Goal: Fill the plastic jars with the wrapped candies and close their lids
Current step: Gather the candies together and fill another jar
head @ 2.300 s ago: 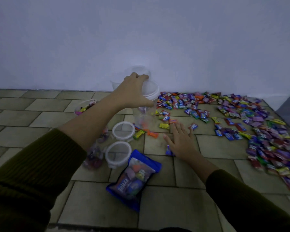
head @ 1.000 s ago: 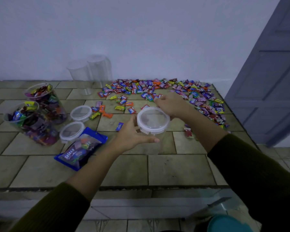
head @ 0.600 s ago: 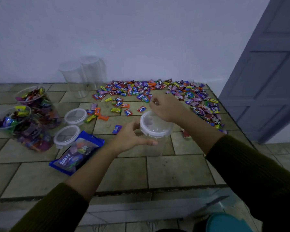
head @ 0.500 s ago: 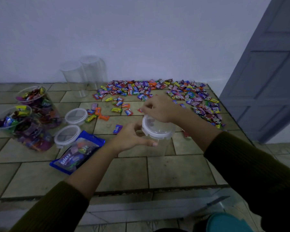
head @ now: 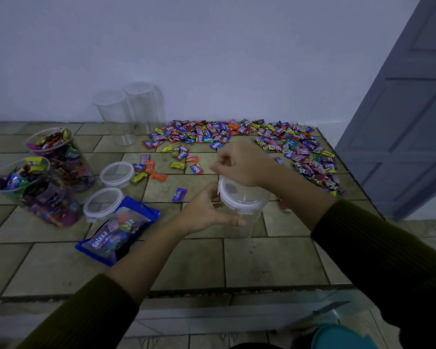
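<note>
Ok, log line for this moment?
left hand: holds clear plastic jar | right hand: curled on its white-rimmed lid | lid: on jar

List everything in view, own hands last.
clear plastic jar with white lid: one, counter front, held.
candy-filled clear jars: two, lidless, left.
empty clear jars: two, back, by wall.
loose white-rimmed lids: two, beside filled jars.
blue Relaxa candy bag: one, front left.
wrapped candies: many, multicoloured, spread back and right.
tiled counter: one, beige.
grey door: one, right.
left hand: one, grips held jar.
right hand: one, fingers curled over its lid.
</note>
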